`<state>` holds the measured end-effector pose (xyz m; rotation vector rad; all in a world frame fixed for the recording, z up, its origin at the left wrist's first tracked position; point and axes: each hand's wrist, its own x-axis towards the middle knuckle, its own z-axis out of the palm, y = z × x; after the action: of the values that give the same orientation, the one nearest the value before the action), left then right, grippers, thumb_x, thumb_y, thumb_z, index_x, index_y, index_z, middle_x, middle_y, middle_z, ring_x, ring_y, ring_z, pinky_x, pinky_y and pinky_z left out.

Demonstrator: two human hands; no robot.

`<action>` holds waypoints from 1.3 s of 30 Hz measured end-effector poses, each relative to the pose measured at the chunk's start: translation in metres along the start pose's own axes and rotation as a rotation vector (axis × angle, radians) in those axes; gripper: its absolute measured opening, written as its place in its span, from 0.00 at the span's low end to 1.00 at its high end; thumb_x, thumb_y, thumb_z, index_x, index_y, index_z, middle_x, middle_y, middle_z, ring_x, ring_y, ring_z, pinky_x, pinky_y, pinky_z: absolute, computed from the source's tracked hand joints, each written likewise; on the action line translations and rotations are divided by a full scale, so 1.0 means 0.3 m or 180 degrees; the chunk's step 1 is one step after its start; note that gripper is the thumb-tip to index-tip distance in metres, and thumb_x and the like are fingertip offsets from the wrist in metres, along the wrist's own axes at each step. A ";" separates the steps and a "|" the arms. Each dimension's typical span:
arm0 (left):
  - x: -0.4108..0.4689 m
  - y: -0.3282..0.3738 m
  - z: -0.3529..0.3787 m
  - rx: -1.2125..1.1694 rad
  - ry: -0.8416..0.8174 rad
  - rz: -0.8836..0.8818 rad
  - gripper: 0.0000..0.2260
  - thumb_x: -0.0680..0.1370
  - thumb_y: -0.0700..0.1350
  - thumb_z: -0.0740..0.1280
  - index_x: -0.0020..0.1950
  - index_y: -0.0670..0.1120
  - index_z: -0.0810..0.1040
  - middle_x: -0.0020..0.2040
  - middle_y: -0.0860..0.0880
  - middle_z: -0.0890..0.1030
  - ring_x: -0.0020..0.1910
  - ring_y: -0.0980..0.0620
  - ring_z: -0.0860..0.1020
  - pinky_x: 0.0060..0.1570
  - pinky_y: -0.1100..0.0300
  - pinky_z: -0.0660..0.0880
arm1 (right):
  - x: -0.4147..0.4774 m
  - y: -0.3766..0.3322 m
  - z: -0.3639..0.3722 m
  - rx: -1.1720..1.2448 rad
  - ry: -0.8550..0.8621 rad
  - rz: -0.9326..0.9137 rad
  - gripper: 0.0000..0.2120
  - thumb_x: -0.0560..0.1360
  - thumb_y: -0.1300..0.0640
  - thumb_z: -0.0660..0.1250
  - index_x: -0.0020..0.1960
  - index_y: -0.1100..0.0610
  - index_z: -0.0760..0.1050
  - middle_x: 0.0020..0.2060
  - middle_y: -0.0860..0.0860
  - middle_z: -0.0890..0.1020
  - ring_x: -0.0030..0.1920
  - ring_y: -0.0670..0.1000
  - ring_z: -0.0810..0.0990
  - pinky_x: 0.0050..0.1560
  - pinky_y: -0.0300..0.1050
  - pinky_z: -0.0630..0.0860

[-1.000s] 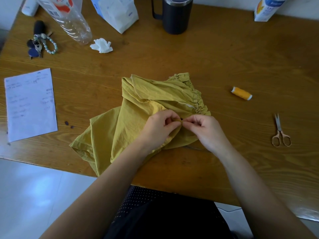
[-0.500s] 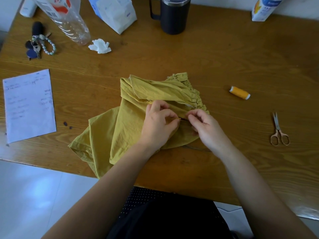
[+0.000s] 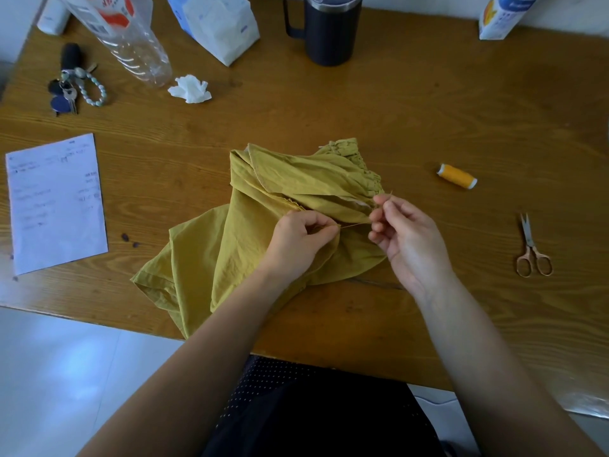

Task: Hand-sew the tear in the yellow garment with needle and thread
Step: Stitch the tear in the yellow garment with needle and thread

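Wooden surface [image 3: 428, 103] carries the garment [image 3: 230, 245] at centre. Left hand [image 3: 296, 240] pinches fabric shut; right hand [image 3: 403, 232] grips thread [image 3: 354, 224]. Pull steadily, keeping the seam flat.

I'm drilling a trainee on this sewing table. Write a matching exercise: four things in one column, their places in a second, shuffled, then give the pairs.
Things:
1. scissors
2. thread spool
3. sheet of paper
4. crumpled tissue

Places:
A. left edge of the wooden table, left of the yellow garment
B. far right, nearer the person than the spool
C. far side, beside the clear plastic bottle
D. right of the garment, beyond the right hand

Pairs: 1-B, 2-D, 3-A, 4-C
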<state>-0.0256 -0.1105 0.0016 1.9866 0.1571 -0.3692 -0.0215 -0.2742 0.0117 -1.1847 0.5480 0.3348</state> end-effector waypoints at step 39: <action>0.000 0.072 -0.027 0.0333 0.0223 0.0094 0.11 0.76 0.44 0.69 0.57 0.47 0.81 0.47 0.57 0.79 0.46 0.58 0.75 0.41 0.76 0.69 | -0.036 -0.216 -0.056 -0.0528 -0.0124 -0.0998 0.09 0.80 0.63 0.58 0.48 0.54 0.76 0.38 0.49 0.83 0.34 0.45 0.78 0.32 0.36 0.74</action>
<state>-0.0182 -0.1124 0.0232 2.1041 0.1552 -0.2942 -0.0005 -0.3123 0.0637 -1.3989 0.2975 0.1357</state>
